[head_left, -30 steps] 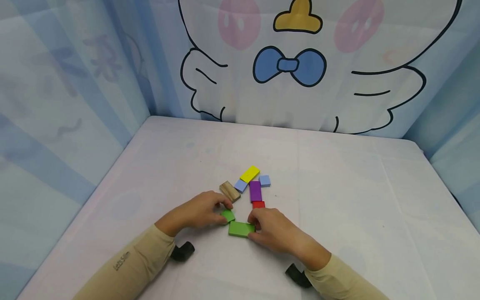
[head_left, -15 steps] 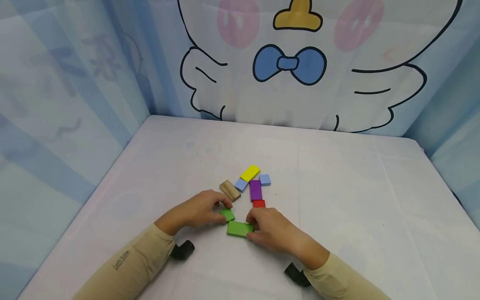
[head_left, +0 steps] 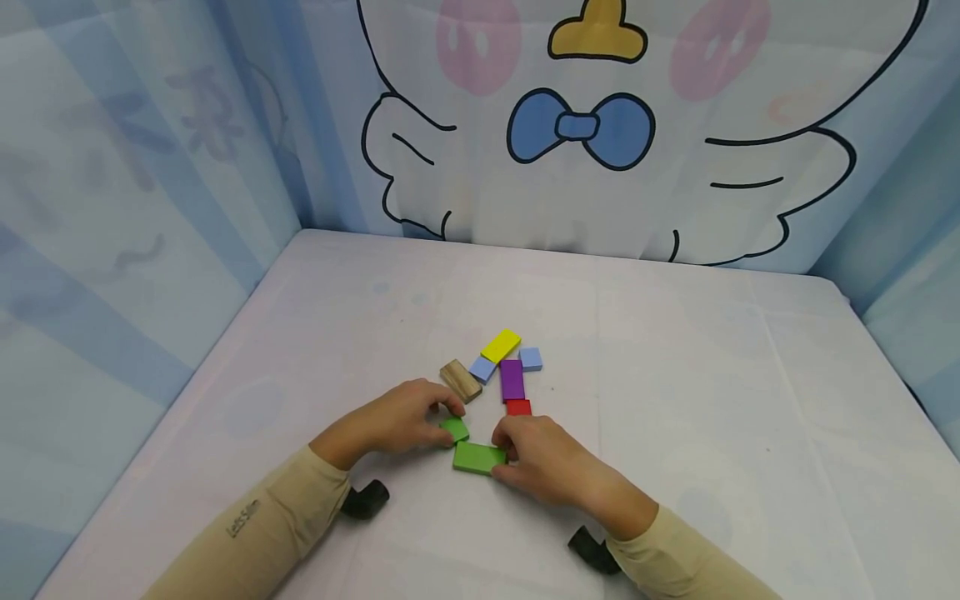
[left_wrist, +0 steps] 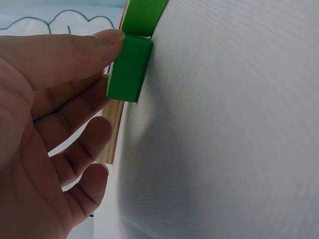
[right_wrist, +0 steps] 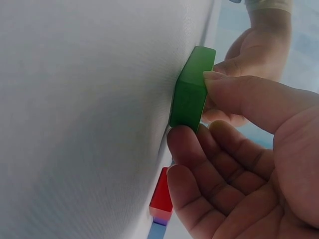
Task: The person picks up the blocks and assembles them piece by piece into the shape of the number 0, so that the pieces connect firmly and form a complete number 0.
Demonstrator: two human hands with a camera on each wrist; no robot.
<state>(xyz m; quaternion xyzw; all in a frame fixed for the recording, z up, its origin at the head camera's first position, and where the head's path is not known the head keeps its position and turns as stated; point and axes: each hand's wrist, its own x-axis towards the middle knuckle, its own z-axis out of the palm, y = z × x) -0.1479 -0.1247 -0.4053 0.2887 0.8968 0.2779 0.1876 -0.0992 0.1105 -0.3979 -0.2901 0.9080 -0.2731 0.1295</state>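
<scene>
My left hand (head_left: 401,414) pinches a small green block (head_left: 454,429) between thumb and fingers, on the white table. In the left wrist view its other fingers curl loosely. With thumb and fingertips, my right hand (head_left: 555,462) pinches the end of a longer green block (head_left: 478,457), which lies flat and touches the small one's near corner. Beyond the right hand lies a red block (head_left: 518,407), partly hidden by it, against a purple block (head_left: 512,380). A wood-brown block (head_left: 460,381) sits just past the left fingertips.
Farther back, a yellow block (head_left: 501,345) touches a light blue block (head_left: 482,369). Another light blue block (head_left: 530,359) stands beside the purple one's top. Black curved pieces (head_left: 365,501) stick out below both wrists. A printed curtain (head_left: 577,200) closes off the table's far side.
The right hand has slid the longer green block slightly left over the last second. The left hand keeps its pinch on the small green block, nearly still.
</scene>
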